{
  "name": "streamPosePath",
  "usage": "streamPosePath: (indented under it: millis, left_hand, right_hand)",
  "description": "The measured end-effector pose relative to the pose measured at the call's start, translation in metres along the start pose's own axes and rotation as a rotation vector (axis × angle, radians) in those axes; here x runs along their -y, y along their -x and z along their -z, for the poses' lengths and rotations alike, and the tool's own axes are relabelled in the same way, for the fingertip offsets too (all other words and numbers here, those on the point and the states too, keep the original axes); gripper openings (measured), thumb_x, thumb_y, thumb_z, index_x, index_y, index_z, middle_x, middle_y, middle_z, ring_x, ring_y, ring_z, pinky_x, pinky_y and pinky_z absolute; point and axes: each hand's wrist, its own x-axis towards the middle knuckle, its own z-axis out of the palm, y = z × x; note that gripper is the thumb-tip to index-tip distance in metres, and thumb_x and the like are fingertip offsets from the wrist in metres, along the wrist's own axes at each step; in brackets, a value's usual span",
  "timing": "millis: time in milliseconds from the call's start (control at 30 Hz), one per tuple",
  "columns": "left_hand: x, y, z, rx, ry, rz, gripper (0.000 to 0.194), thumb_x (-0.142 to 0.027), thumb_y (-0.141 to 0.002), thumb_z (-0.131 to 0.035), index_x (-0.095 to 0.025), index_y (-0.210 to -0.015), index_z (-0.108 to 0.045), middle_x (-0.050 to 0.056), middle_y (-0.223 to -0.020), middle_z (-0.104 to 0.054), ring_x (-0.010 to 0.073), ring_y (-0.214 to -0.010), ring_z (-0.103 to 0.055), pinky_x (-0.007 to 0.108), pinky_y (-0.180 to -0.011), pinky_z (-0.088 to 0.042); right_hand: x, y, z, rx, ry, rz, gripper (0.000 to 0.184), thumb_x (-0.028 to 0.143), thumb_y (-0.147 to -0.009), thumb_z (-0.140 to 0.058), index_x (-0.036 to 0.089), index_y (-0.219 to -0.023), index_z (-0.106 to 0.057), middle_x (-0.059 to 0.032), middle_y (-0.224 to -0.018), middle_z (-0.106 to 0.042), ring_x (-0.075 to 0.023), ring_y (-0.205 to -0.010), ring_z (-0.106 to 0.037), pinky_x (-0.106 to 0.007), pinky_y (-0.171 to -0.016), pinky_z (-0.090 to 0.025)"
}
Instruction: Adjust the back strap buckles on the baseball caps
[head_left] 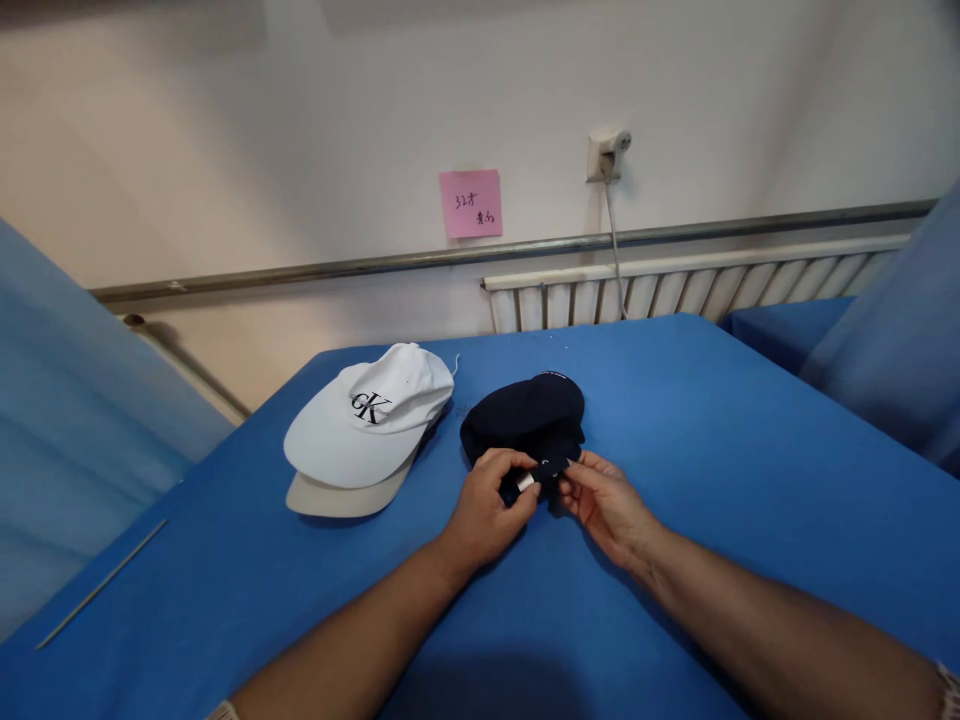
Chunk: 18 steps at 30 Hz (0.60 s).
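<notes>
- In the head view, a dark cap (517, 412) lay near the middle of a blue table (750, 470), with its round top facing away from the person.
- The left hand (487, 508) had its thumb and fingers bent close together, and it pinched the dark cap at its near edge, by a small shiny piece (525, 481).
- The right hand (609, 508) was nearly closed too. Its thumb and fingertips held the dark strap (553, 467) of the same cap, just beside the left hand.
- The fingers got in the way and hid bits of the strap, so you could not tell if it was done up.
- A white cap (409, 385) with black letters sat to the left, near the dark cap but apart from it.
- The white cap was on top of another cap (346, 500) and covered most of it. A pale brim poked out below.
- A thin stick (103, 583) lay by the left edge of the table, well apart from the hands.
- Blue cloth hung on both sides: a left curtain (75, 420) and a right curtain (892, 350).
- Behind the table were a white heater (637, 290) and a long metal pipe (375, 264).
- Above the pipe, a pink note (471, 203) with writing was on the wall (337, 130).
- To its right was a plug socket (602, 155), and a cord (615, 240) hung down from it in front of the pipe and heater.
</notes>
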Motion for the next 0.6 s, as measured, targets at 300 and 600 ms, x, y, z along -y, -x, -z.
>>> streamPosePath:
  millis: [300, 600]
  left_hand:
    - [0.008, -0.002, 0.005, -0.121, -0.07, 0.046, 0.019, -0.028, -0.091, -0.05, -0.021, -0.102, -0.064, 0.006, -0.096, -0.067, 0.0203, -0.093, -0.061, 0.034, -0.085, -0.045]
    - [0.01, -0.007, 0.009, -0.134, 0.153, 0.206, 0.023, -0.038, -0.09, -0.051, -0.019, -0.092, -0.064, 0.0, -0.075, -0.062, 0.0149, -0.068, -0.055, 0.025, -0.063, -0.04]
  right_hand:
    - [-0.003, 0.001, -0.002, -0.01, 0.357, 0.265, 0.028, 0.044, -0.072, -0.076, 0.02, -0.075, -0.063, -0.0006, -0.07, -0.064, -0.0121, -0.058, -0.053, -0.027, -0.057, -0.041]
    - [0.0, -0.005, -0.002, 0.093, 0.825, 0.736, 0.035, 0.018, -0.078, -0.063, 0.031, -0.111, -0.064, -0.005, -0.129, -0.055, -0.0124, -0.067, -0.058, -0.032, -0.066, -0.049]
